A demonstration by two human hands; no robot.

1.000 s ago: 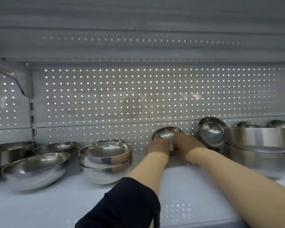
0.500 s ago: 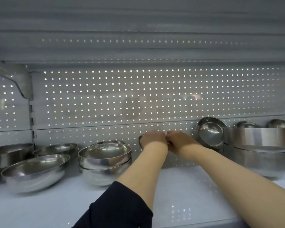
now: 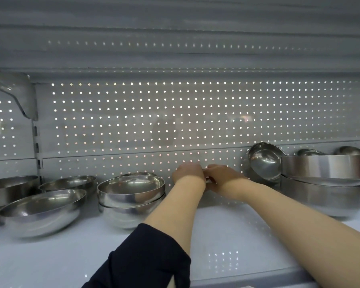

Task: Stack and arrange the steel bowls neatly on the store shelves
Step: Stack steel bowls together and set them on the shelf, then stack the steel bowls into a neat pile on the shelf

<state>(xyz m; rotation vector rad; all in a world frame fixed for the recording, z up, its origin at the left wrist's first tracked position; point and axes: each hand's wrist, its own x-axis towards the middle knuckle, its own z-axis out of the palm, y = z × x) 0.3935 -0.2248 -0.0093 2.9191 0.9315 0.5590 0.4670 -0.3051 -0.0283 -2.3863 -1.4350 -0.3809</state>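
A white perforated metal back panel (image 3: pixel 133 121) glows with small points of light through its holes. Below it lies a glossy white shelf board (image 3: pixel 227 235); left of it, a slotted upright (image 3: pixel 36 142); above it, another shelf's grey underside (image 3: pixel 175 38).

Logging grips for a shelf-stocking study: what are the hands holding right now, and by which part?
It cannot be told. The left hand and right hand meet at the white perforated back panel, hiding whatever lies between them.

Cool dim backlight through perforations, blurred edges
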